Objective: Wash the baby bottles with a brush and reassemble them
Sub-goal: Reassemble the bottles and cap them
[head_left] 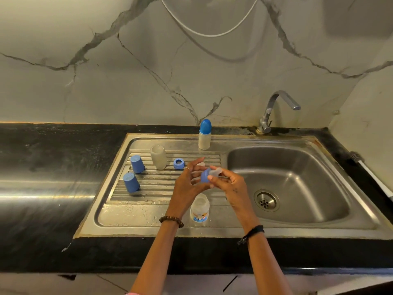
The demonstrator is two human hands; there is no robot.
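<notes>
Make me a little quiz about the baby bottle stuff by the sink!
1. How many blue caps stand upside down on the drainboard?
2. True or false: the capped bottle stands inside the sink basin.
3. What do the two hands hold? A) a brush B) a blue ring with a clear teat C) a sponge

Key: 1) two. 2) false, it stands on the rim behind the drainboard. 3) B; left hand, right hand.

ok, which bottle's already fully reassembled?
The bottle at the back rim, near the tap: it alone wears its blue cap. The other two stand open-topped.
</notes>
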